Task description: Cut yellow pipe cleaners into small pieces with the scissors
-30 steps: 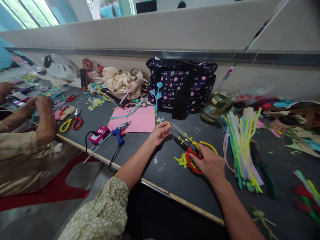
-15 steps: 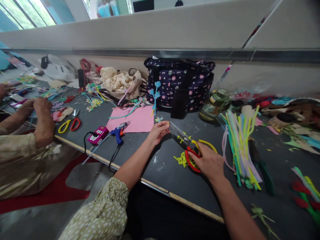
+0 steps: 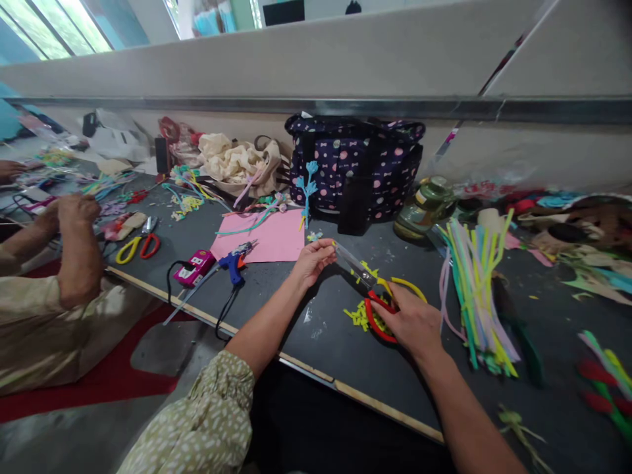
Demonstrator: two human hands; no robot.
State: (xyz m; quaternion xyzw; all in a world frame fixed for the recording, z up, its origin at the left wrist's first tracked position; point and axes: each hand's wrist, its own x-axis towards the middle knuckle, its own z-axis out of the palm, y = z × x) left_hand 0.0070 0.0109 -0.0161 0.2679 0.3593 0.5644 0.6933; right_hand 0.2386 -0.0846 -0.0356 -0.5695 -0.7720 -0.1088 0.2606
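Note:
My right hand [image 3: 412, 316] is closed round the scissors [image 3: 366, 279], which have one red and one yellow handle. The blades point up and left, and their tips meet the fingers of my left hand [image 3: 316, 260]. Those fingertips are pinched together, with a small yellow piece [image 3: 334, 244] just showing at them; most of it is hidden. Below the blades lies a small heap of short yellow fuzzy cuttings [image 3: 356, 317], partly behind the scissors' handles. A blue fuzzy flower stem [image 3: 307, 187] stands against the dark patterned bag [image 3: 328, 168] beyond my left hand.
A bundle of coloured pipe cleaners [image 3: 476, 289] lies to the right, near a green jar [image 3: 423, 207]. Left of my arm are a blue glue gun [image 3: 232, 264], a pink power strip [image 3: 195, 266], pink paper [image 3: 276, 240] and other scissors [image 3: 141, 242]. A co-worker's hands [image 3: 74, 210] are farther left.
My hands and the scissors have stayed almost in place. At the left, the co-worker's hands and forearm have shifted slightly leftward.

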